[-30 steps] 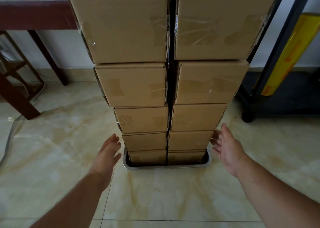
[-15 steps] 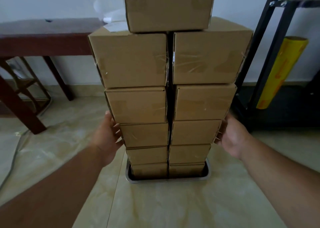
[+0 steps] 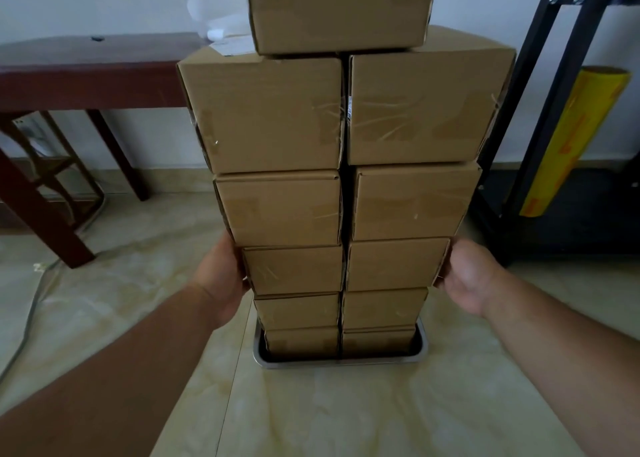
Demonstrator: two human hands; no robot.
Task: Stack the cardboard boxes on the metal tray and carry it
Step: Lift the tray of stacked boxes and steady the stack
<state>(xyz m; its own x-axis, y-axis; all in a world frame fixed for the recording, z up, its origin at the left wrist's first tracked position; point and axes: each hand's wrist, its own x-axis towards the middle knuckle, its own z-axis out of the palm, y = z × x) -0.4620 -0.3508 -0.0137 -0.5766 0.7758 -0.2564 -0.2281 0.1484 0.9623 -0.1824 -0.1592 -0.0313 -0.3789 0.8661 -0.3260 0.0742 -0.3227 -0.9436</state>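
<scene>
Two side-by-side columns of cardboard boxes (image 3: 277,117) stand on a metal tray (image 3: 341,362) on the tiled floor. A single box (image 3: 339,9) sits centred on top, cut off by the frame's upper edge. My left hand (image 3: 221,276) presses flat against the left side of the stack at the third box from the bottom (image 3: 294,269). My right hand (image 3: 467,276) presses against the right side at the same level, on the matching box (image 3: 396,264). The fingers of both hands are hidden behind the boxes.
A dark red wooden table (image 3: 93,75) stands at the left wall with a chair (image 3: 52,165) under it. A cable (image 3: 31,304) lies on the floor at the left. Close to the right of the stack are a black metal rack (image 3: 540,110) and a yellow roll (image 3: 571,137).
Both hands came up from beside the tray and closed in onto the stack's sides at mid height. The view has tilted up, showing the top box.
</scene>
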